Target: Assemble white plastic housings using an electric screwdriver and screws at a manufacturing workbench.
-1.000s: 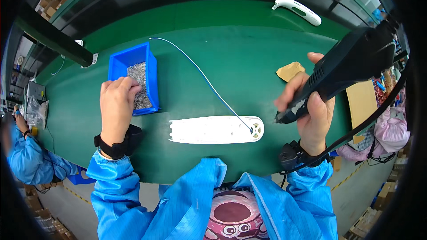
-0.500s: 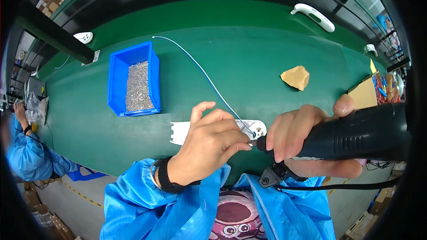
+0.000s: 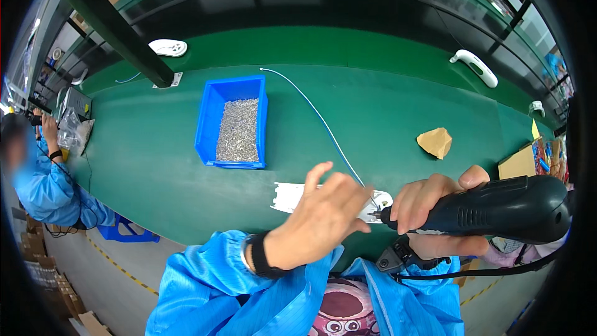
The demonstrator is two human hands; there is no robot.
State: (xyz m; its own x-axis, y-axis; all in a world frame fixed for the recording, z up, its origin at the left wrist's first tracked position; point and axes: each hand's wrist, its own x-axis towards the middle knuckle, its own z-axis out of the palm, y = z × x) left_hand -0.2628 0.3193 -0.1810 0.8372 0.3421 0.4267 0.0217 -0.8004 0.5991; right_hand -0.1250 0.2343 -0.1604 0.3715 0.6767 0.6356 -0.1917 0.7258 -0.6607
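My right hand (image 3: pixel 429 211) grips a black electric screwdriver (image 3: pixel 497 211), whose tip points left at the end of a white plastic housing part (image 3: pixel 289 195). The housing lies on the green bench, and my left hand (image 3: pixel 326 218) hovers over its middle, hiding much of it. Motion blurs the left fingers, but thumb and fingertips stand apart with nothing visible between them. From the housing's right end, a thin blue-and-white cable (image 3: pixel 317 112) curves away to the back. Whether a screw sits on the screwdriver's bit is too small to tell.
A blue bin (image 3: pixel 202 127) of small metal screws stands left of the cable. At right lie a brown paper piece (image 3: pixel 435 143) and an open carton (image 3: pixel 517 163). White handheld housings (image 3: pixel 476 68) rest along the back ledge. A co-worker (image 3: pixel 46 180) sits at far left.
My left thumb and fingers have parted from the screwdriver tip, where they were pinched together. The screwdriver still points at the housing's right end. The whole view has shifted.
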